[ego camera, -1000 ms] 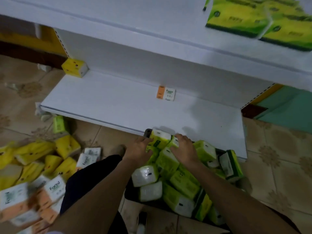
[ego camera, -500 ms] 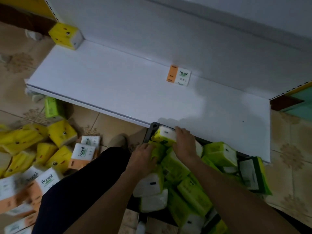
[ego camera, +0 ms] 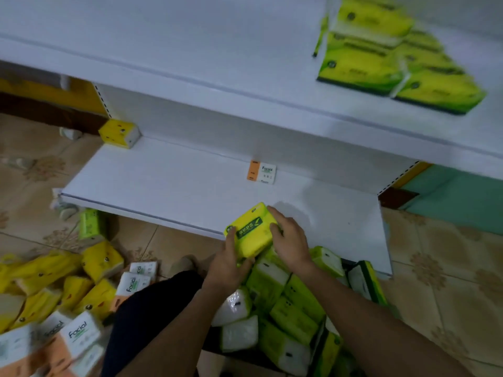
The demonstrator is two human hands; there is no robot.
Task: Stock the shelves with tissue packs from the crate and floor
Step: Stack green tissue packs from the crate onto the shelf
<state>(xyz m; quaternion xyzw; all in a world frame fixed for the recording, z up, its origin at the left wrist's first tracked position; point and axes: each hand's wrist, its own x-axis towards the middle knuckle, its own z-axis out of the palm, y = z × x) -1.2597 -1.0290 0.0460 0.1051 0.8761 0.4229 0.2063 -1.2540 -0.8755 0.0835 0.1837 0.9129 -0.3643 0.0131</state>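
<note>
A green tissue pack (ego camera: pixel 251 229) is gripped between the left hand (ego camera: pixel 228 263) and right hand (ego camera: pixel 290 242), just above the crate (ego camera: pixel 362 278). Few packs are shelved; the lower shelf (ego camera: pixel 163 183) is mostly bare, and many are left in the crate and on the floor (ego camera: pixel 435 268)

"Facial" on orange-white pack (ego camera: pixel 261 172) on lower shelf (ego camera: pixel 163 183); same word on floor packs (ego camera: pixel 134 281).

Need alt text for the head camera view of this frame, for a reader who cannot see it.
Both hands, left hand and right hand, hold one green tissue pack above a crate of green packs, at the front edge of the white bottom shelf. Yellow and orange packs litter the tiled floor on the left.
</note>
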